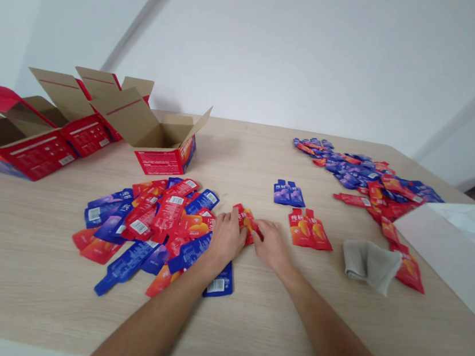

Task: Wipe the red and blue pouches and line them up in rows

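Observation:
Both of my hands are on one red pouch with a mango picture, low over the table. My left hand grips its left side, and the fingers of my right hand close on its right edge. Left of my hands spreads a loose pile of red and blue pouches, some with barcodes facing up. To the right lie two red pouches side by side. Just beyond them rest two blue pouches, also side by side. My left forearm covers part of the pile.
Open red cardboard boxes stand at the left, with another open box beside them. A long heap of red and blue pouches runs along the right. Nearer are a folded grey cloth and a white box.

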### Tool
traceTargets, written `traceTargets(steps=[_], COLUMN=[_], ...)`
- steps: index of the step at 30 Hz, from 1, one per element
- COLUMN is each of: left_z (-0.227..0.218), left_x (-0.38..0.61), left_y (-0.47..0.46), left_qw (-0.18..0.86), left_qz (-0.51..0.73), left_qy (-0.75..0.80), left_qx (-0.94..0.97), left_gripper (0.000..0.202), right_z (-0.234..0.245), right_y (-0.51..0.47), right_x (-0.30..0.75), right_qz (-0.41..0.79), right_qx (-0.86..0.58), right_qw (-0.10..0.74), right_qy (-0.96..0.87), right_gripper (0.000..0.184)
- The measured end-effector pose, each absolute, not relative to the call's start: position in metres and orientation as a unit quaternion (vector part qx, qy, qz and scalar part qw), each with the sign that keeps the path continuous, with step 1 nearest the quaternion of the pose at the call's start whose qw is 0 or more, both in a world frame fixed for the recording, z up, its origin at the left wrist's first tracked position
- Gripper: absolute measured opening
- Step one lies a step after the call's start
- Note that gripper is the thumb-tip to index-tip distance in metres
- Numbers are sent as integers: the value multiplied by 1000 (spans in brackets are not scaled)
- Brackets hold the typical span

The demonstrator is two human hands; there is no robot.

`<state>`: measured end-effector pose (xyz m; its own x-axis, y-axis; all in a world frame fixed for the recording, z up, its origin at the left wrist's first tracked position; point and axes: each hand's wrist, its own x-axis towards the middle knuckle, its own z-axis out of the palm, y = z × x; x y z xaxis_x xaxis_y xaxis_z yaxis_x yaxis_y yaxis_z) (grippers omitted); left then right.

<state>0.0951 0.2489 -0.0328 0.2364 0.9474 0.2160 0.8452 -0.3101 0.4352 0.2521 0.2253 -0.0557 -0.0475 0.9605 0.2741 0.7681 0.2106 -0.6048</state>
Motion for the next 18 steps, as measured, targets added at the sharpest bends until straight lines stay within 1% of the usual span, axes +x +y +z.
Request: traceTargets(steps=[3,6,7,8,10,11,13,16,17,18], left_z=[-35,-36,-35,-35,-32,-30,-26,-20,-19,-17], left_x=[93,93,93,94,96,97,98,101,101,102], left_y=[254,258,258,257,253,250,244,236,234,233], left_qw=[187,302,344,384,453,480,517,525,521,517], left_qz=[292,398,425,442,453,447,423,402,401,402], left_qy=[549,518,507,493,456,435,397,383,387,392], left_qx=[761,694,667,643,618,618,629,646,647,646], left_gripper=[61,68,71,73,73,70,55,24,16,13], right_z=[-59,-58,-56,-53,-44,-38,-29,-22,-22,-23], right_y=[225,224,223,222,220,218,214,211,211,211], right_x=[248,244,243,243,244,245,249,252,252,252], right_qz=[197,258,276,290,308,310,304,300,302,305], right_qx=[-612,-603,-594,-581,-557,-550,-550,-556,-556,-555], right_qw=[391,469,493,513,537,540,538,538,537,537], right_qy=[-658,-591,-573,-561,-554,-557,-561,-558,-558,-558], right_gripper=[39,52,54,53,46,40,36,39,40,40])
